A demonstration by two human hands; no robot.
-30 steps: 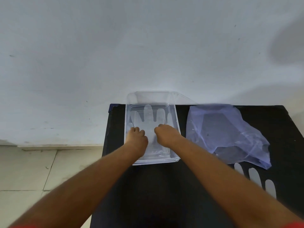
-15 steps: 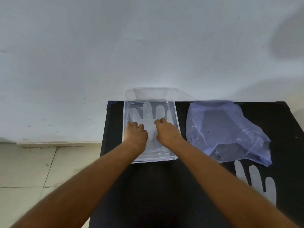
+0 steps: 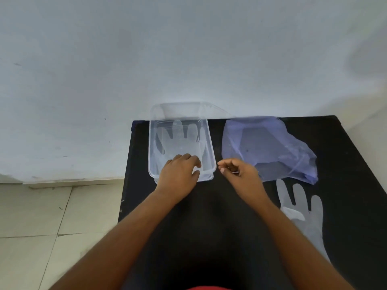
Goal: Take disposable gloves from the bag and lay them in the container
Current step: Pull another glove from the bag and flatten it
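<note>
At frame centre, the left hand (image 3: 179, 172) rests flat on a clear glove (image 3: 180, 141) inside the transparent container (image 3: 211, 151); the right hand (image 3: 240, 171) hovers loosely curled and empty beside the purple bag (image 3: 270, 147).

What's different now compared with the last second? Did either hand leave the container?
The right hand has lifted off the glove in the container and pulled out to the right, now over the black table beside the purple bag, fingers loosely curled and empty. The left hand stays pressing in the clear container. Bag and the loose glove on the table have not moved.
</note>
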